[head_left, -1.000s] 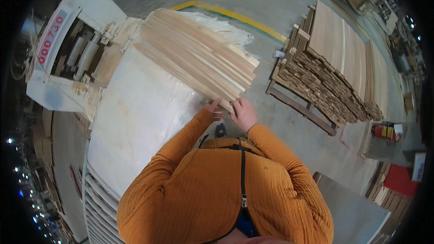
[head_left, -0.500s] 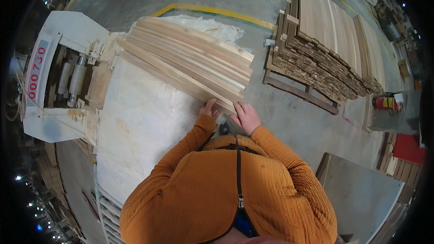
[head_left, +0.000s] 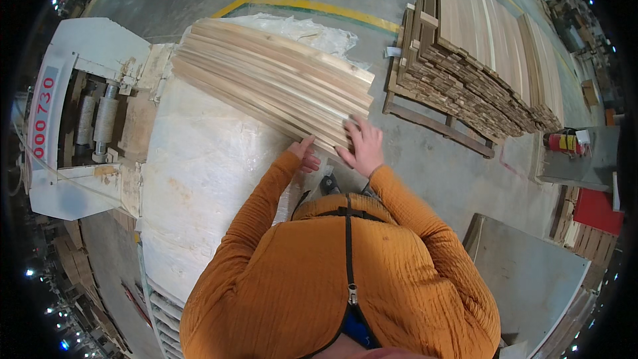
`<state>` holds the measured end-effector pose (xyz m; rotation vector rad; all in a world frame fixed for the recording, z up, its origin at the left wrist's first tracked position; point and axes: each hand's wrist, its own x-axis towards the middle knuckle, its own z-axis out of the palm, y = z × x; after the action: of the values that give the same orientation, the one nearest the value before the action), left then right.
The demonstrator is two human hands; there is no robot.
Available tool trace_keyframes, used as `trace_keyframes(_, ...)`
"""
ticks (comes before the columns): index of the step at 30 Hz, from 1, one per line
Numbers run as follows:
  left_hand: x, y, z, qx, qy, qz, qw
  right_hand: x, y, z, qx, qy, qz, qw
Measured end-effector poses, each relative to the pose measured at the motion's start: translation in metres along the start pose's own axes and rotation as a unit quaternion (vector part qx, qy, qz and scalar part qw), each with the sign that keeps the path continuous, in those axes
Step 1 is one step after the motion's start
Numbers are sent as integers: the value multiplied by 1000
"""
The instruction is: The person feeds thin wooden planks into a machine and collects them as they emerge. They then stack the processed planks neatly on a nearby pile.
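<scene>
A row of long, pale wooden strips [head_left: 272, 80] lies side by side on the white tabletop [head_left: 199, 153] in front of me. My left hand [head_left: 306, 155] touches the long edge of the nearest strip, its fingers apart and partly hidden below it. At the right ends of the near strips rests my right hand [head_left: 363, 146], thumb and fingers spread along the end faces. Neither hand is wrapped round a strip.
Left of the tabletop stands a white machine [head_left: 86, 119] with metal rollers [head_left: 106, 119]. A pallet [head_left: 438, 125] at the right carries stacked wooden panels [head_left: 478, 33]. Crumpled clear plastic sheeting [head_left: 312, 36] lies beyond the strips. A grey board [head_left: 525, 279] is at the lower right.
The nearest strip, slanted before, now lies in line with the others. My right hand has moved up along the strip ends with its fingers spread wider; my left hand has loosened.
</scene>
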<state>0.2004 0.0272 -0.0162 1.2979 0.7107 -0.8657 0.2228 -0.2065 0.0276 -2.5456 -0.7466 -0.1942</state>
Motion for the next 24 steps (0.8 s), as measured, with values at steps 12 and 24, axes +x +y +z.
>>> trace_keyframes(12, 0, -16, 4, -17, 3, 53, 998, 3, -6, 9, -131, -140, 30, 981)
trace_keyframes(24, 0, -19, -8, 9, -37, 78, 996, 23, -13, -2, -19, -161, 122, 979)
